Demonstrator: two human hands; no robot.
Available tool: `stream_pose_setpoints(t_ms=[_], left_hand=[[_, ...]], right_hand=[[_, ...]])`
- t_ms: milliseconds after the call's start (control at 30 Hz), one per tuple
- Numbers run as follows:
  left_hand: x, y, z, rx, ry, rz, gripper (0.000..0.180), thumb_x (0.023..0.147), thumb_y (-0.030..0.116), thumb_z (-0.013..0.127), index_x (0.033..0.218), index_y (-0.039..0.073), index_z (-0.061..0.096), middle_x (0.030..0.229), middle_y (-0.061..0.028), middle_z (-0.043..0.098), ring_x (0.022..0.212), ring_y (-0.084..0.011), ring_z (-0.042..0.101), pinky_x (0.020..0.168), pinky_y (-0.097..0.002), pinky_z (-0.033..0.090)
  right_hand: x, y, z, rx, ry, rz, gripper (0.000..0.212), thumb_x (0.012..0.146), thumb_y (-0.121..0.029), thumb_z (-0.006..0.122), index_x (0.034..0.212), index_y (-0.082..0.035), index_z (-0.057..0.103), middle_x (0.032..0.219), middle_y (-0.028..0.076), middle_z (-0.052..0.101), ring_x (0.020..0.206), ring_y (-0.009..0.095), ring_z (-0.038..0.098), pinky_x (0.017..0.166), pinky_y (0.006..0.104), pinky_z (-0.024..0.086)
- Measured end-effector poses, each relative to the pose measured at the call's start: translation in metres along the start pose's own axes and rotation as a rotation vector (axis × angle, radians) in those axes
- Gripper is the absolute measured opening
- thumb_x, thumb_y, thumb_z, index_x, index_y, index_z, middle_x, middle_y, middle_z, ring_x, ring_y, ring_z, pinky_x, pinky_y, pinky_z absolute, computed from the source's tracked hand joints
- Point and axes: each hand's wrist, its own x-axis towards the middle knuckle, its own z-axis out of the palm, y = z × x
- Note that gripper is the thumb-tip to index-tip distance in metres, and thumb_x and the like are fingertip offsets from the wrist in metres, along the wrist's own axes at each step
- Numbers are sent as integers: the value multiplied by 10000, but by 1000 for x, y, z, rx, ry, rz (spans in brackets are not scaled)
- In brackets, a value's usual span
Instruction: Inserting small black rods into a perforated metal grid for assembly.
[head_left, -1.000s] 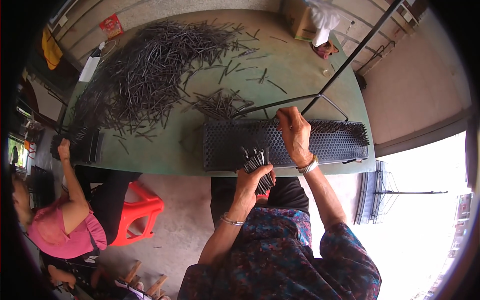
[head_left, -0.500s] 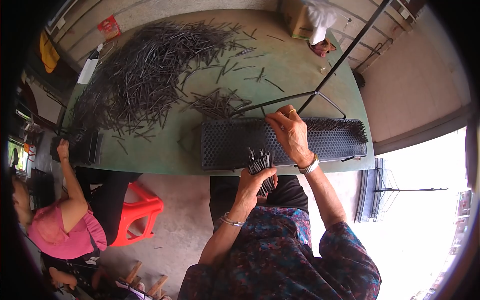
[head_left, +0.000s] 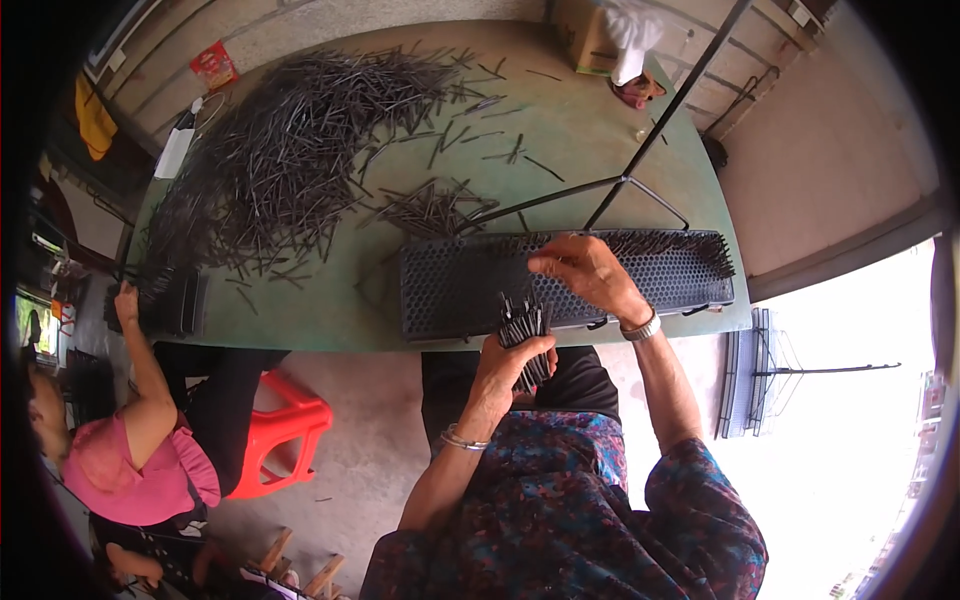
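A bundle of thin dark sticks [head_left: 522, 335] stands upright in my left hand [head_left: 503, 368], its fingers wrapped round it at the table's front edge. Just beyond lies a long dark tray full of round holes [head_left: 450, 290]. Many short dark sticks [head_left: 660, 243] stand in its far rows and at its right end. Over the middle of this tray is my right hand [head_left: 590, 275], thumb and fingers drawn together. Whatever may be between those fingertips is too small to make out.
A big heap of loose dark sticks [head_left: 290, 150] covers the table's left, with a smaller pile [head_left: 435, 208] behind the tray. A forked black metal rod [head_left: 660, 125] slants over the tray. At left, a person in pink [head_left: 140, 465] works beside a red stool [head_left: 285, 440].
My right hand has drawn back slightly from the tray's far rows, toward me and to the right. My left hand keeps its bundle in nearly the same place.
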Motion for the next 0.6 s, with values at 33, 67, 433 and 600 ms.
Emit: stream_pose_setpoints(t_ms=[33,67,433,600], left_hand=[[0,0,0,2,-4,-4,128,804,98,697,872,3,644,682,-75,656,560,-143,620,514,-262,497],[0,0,0,8,-6,-1,132,805,99,699,875,1,646,691,-79,660,567,-144,625,520,-261,501],[14,-10,-5,-124,15,-55,141,813,108,711,893,2,663,748,-106,689,604,-166,659,553,-280,554],[14,-9,-3,-193,67,-60,156,821,120,713,903,2,653,738,-97,678,607,-175,665,549,-292,562]], right_hand=[[-4,-1,-3,85,-139,-49,245,866,-225,695,1007,-24,695,867,95,663,761,235,631,655,337,491],[-6,-2,-4,171,-278,-99,236,874,-191,698,1020,-6,688,858,62,671,763,184,628,666,305,488],[7,1,8,-10,410,-85,79,919,-79,591,963,-14,586,725,79,629,558,126,592,516,266,459],[16,11,27,-23,479,-99,80,898,-69,626,962,-33,595,705,82,616,557,150,594,518,284,462]])
